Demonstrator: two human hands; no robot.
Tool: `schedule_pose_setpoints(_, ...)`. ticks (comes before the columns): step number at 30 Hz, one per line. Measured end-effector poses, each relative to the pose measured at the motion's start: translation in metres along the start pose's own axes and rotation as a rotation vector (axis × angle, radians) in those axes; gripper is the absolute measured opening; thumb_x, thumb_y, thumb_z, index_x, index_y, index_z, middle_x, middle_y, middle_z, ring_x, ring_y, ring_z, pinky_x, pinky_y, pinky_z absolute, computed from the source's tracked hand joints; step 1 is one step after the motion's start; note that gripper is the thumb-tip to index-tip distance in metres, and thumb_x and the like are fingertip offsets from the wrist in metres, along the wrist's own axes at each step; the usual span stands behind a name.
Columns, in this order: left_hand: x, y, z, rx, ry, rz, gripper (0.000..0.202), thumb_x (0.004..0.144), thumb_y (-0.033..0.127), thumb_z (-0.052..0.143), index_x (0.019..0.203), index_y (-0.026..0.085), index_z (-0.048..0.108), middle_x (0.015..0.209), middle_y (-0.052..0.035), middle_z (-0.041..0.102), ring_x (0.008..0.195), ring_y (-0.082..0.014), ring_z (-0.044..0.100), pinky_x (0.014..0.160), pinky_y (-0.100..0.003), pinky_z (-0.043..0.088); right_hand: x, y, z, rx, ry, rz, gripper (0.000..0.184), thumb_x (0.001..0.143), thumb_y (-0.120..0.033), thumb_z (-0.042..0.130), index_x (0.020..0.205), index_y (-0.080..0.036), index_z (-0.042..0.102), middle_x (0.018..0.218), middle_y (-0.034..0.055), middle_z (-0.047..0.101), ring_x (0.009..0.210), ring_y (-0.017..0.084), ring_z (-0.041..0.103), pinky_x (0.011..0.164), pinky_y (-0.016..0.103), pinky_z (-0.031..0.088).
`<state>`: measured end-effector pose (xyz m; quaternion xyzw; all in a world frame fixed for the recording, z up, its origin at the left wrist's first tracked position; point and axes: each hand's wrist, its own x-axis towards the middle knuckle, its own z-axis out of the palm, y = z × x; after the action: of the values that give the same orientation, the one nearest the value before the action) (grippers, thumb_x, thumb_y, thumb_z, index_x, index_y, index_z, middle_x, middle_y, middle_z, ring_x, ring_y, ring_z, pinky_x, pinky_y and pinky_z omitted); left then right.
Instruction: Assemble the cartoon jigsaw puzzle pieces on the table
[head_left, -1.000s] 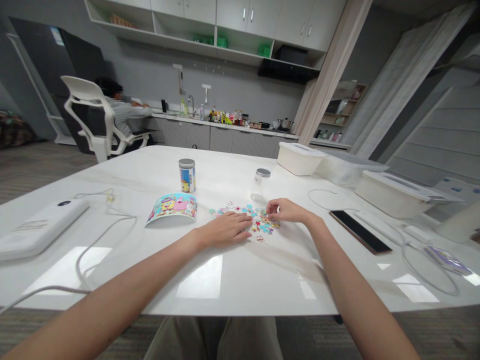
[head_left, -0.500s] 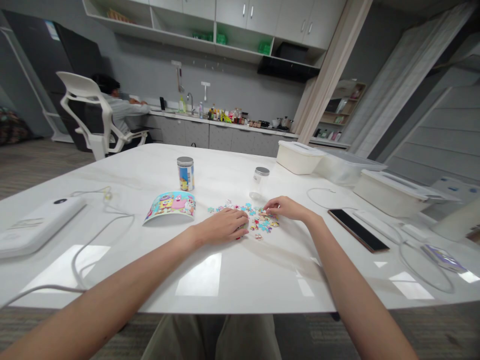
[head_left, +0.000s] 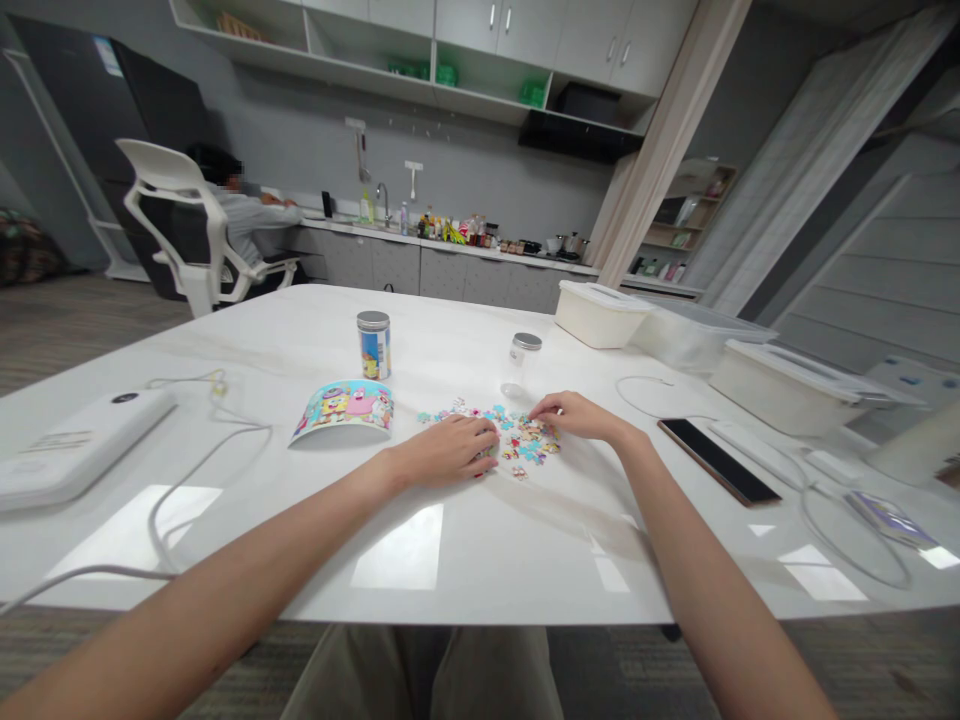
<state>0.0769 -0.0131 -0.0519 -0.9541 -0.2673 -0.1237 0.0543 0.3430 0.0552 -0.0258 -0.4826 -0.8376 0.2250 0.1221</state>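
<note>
A loose scatter of small colourful jigsaw pieces point(head_left: 510, 435) lies on the white table point(head_left: 225, 340). My left hand point(head_left: 450, 450) rests palm down on the pile's near left side, fingers curled over it. My right hand point(head_left: 577, 416) reaches in from the right, its fingertips at the pile's upper right. Whether either hand has a piece is hidden. Left of the pile stands a curved cartoon picture card point(head_left: 343, 408). Behind it are a labelled jar with a metal lid point(head_left: 373, 345) and a clear jar point(head_left: 521, 365).
A phone point(head_left: 718, 462) lies right of my right hand, near a white cable point(head_left: 832, 530). A white flat device point(head_left: 82, 448) and its cord point(head_left: 210, 450) sit on the left. Lidded storage boxes point(head_left: 784, 390) line the far right. A seated person point(head_left: 244, 225) works at a distant counter.
My left hand has curled slightly over the pieces, and my right hand has shifted a little within the pile's upper right. The whole view has tilted slightly.
</note>
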Motion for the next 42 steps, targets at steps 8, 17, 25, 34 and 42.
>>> schedule_pose_setpoints(8,-0.001,0.001,-0.001,0.012,0.008,-0.005,0.018,0.1,0.031,0.042,0.108,0.019,0.053,0.122,-0.0089,0.059,0.112,-0.0203,0.056,0.095,-0.035,0.04,0.001,0.004,0.001,-0.091,0.077,-0.038,0.034,0.074,-0.009,0.047,0.09,-0.017,0.076,0.089,0.0056,0.072,0.077,0.017,0.063,0.071,0.026,0.046)
schedule_pose_setpoints(17,-0.001,0.0,0.0,0.03,0.028,-0.023,0.02,0.1,0.032,0.042,0.111,0.019,0.052,0.124,-0.0094,0.058,0.114,-0.0212,0.055,0.095,-0.036,0.041,0.0,-0.019,0.004,0.411,0.037,-0.13,0.016,0.073,-0.024,0.062,0.086,-0.015,0.068,0.076,0.0022,0.065,0.068,0.015,0.057,0.065,0.027,0.043)
schedule_pose_setpoints(25,0.006,0.002,-0.006,0.096,0.215,-0.197,0.021,0.094,0.03,0.05,0.107,0.015,0.058,0.112,-0.0096,0.062,0.101,-0.0219,0.06,0.09,-0.037,0.044,0.007,-0.048,0.03,0.745,0.046,-0.077,0.029,0.066,-0.037,0.077,0.081,-0.017,0.063,0.071,-0.0015,0.061,0.062,0.011,0.052,0.057,0.025,0.039)
schedule_pose_setpoints(34,0.006,-0.004,-0.011,0.119,0.295,-0.203,0.014,0.091,0.029,0.059,0.096,0.016,0.06,0.097,-0.0062,0.063,0.089,-0.02,0.06,0.08,-0.034,0.044,0.008,-0.06,0.042,0.849,0.012,-0.048,0.033,0.065,-0.039,0.08,0.08,-0.017,0.06,0.066,-0.0032,0.063,0.059,0.011,0.055,0.057,0.025,0.039)
schedule_pose_setpoints(42,0.007,-0.001,-0.012,0.143,0.291,-0.225,0.016,0.095,0.027,0.051,0.095,0.015,0.062,0.096,-0.0071,0.063,0.089,-0.0197,0.059,0.079,-0.033,0.043,0.008,-0.056,0.043,0.945,-0.083,-0.064,0.034,0.067,-0.037,0.081,0.087,-0.018,0.061,0.078,-0.0009,0.066,0.065,0.011,0.058,0.058,0.023,0.042)
